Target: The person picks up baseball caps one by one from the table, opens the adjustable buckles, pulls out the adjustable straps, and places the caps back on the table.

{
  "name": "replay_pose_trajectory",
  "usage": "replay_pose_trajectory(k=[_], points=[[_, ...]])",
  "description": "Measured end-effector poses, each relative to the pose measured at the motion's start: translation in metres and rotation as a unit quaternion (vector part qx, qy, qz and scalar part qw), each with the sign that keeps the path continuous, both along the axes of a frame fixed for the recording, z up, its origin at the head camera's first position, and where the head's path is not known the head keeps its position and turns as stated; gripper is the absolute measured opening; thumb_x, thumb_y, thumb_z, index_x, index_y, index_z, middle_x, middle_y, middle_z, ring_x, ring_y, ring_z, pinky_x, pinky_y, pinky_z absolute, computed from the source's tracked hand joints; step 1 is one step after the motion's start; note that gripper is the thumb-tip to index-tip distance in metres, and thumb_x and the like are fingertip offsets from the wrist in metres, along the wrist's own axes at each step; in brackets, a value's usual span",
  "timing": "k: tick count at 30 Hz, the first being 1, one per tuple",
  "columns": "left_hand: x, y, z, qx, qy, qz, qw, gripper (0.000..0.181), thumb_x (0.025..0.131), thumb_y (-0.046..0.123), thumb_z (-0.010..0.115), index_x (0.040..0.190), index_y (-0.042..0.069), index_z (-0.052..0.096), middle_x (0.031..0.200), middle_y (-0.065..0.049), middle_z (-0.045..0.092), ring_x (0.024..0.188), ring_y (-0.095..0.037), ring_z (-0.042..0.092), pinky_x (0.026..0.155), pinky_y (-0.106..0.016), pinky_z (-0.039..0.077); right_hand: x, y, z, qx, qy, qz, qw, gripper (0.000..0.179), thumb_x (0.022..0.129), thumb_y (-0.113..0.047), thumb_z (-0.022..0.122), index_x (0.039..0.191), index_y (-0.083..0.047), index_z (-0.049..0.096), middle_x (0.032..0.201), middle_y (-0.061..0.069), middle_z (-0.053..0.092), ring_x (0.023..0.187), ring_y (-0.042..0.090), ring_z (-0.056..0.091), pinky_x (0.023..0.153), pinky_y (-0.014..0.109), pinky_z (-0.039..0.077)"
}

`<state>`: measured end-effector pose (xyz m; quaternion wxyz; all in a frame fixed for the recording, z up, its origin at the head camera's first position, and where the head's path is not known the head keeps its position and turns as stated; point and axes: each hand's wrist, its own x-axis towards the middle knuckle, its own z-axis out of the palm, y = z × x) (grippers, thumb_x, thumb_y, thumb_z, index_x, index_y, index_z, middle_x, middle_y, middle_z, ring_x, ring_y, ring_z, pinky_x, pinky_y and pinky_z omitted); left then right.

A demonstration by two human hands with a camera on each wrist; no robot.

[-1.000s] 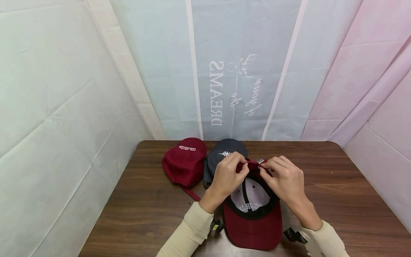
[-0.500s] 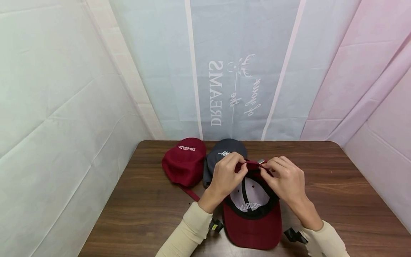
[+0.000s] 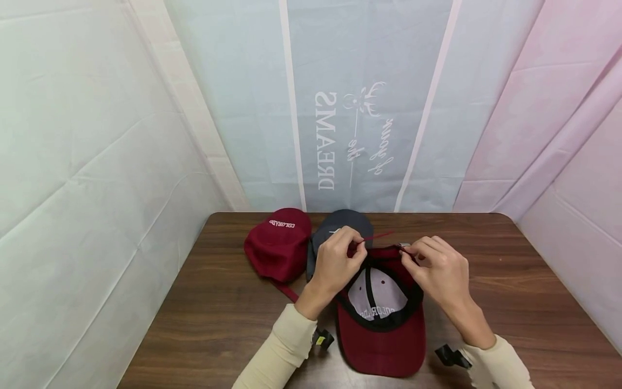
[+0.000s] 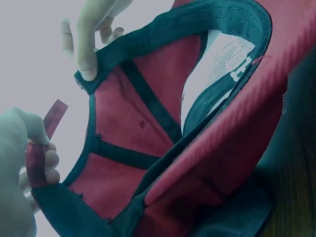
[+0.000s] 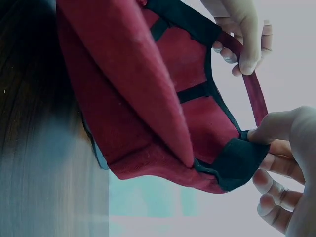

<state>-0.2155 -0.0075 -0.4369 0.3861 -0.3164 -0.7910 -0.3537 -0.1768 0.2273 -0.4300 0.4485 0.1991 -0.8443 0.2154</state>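
Note:
A dark red baseball cap [image 3: 384, 351] is held with its brim toward me, its light lining and black sweatband showing. My left hand [image 3: 338, 259] pinches the thin red back strap [image 4: 55, 118] between thumb and fingers; the strap's free end sticks out to the right in the head view. Across the gap, my right hand [image 3: 439, 270] pinches the other back edge of the cap, beside a small silver buckle [image 3: 405, 246]. In the right wrist view the right thumb presses on the black band [image 5: 242, 158] there. Strap and buckle stand apart.
Another red cap [image 3: 279, 246] marked COLORADO lies at the back left, its strap trailing toward me. Beside it sits a dark grey cap [image 3: 345, 221], partly behind my left hand. Fabric walls enclose the brown wooden table [image 3: 515, 302] at the back and sides.
The strap's end has come away from the buckle and now sticks out loose. My hands have moved slightly apart, left hand leftward, right hand rightward. The other caps stay put.

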Motion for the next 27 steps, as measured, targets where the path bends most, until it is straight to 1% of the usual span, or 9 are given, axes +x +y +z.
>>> replay_pose_trajectory(k=[7, 11, 16, 19, 27], points=[[0.0002, -0.0018, -0.0001, 0.0, -0.009, -0.02, 0.9998, 0.012, 0.09, 0.003, 0.074, 0.093, 0.013, 0.067, 0.088, 0.002, 0.068, 0.072, -0.007, 0.056, 0.065, -0.015, 0.044, -0.0008, 0.0006, -0.001, -0.004, -0.007, -0.004, 1.0, 0.008, 0.083, -0.015, 0.079, 0.077, -0.014, 0.074, 0.073, -0.003, 0.068, 0.061, 0.011, 0.057, 0.053, 0.026, 0.042], [-0.0003, -0.0031, -0.0012, -0.005, -0.009, -0.032, 0.9994, 0.009, 0.091, 0.004, 0.071, 0.094, 0.012, 0.067, 0.09, 0.0, 0.068, 0.075, -0.009, 0.059, 0.068, -0.016, 0.047, -0.0009, 0.0004, -0.0018, -0.011, -0.009, -0.006, 0.9999, 0.009, 0.084, -0.014, 0.081, 0.078, -0.014, 0.073, 0.073, -0.002, 0.067, 0.058, 0.01, 0.057, 0.052, 0.024, 0.042], [0.0002, -0.005, -0.0016, -0.011, -0.008, -0.04, 0.9991, 0.009, 0.091, 0.004, 0.066, 0.097, 0.01, 0.068, 0.092, -0.003, 0.07, 0.076, -0.009, 0.06, 0.069, -0.017, 0.049, -0.0016, -0.001, -0.0025, -0.024, -0.009, -0.004, 0.9997, 0.009, 0.083, -0.013, 0.082, 0.079, -0.014, 0.073, 0.073, -0.003, 0.066, 0.056, 0.009, 0.055, 0.051, 0.022, 0.04], [0.0004, -0.0063, -0.002, -0.014, -0.009, -0.048, 0.9987, 0.01, 0.09, 0.003, 0.067, 0.098, 0.009, 0.069, 0.094, -0.002, 0.07, 0.078, -0.01, 0.061, 0.07, -0.016, 0.05, -0.0018, -0.0015, -0.0025, -0.027, -0.011, -0.006, 0.9995, 0.009, 0.083, -0.013, 0.082, 0.08, -0.014, 0.074, 0.073, -0.003, 0.067, 0.055, 0.009, 0.055, 0.051, 0.021, 0.039], [0.0, -0.009, -0.0035, -0.041, -0.008, -0.095, 0.9946, 0.013, 0.09, 0.002, 0.067, 0.099, 0.01, 0.07, 0.096, -0.001, 0.071, 0.087, -0.012, 0.065, 0.082, -0.02, 0.054, -0.0026, -0.0016, -0.0017, -0.031, -0.024, -0.005, 0.9992, 0.004, 0.085, -0.013, 0.082, 0.085, -0.012, 0.078, 0.076, -0.003, 0.07, 0.056, 0.009, 0.057, 0.052, 0.021, 0.041]])
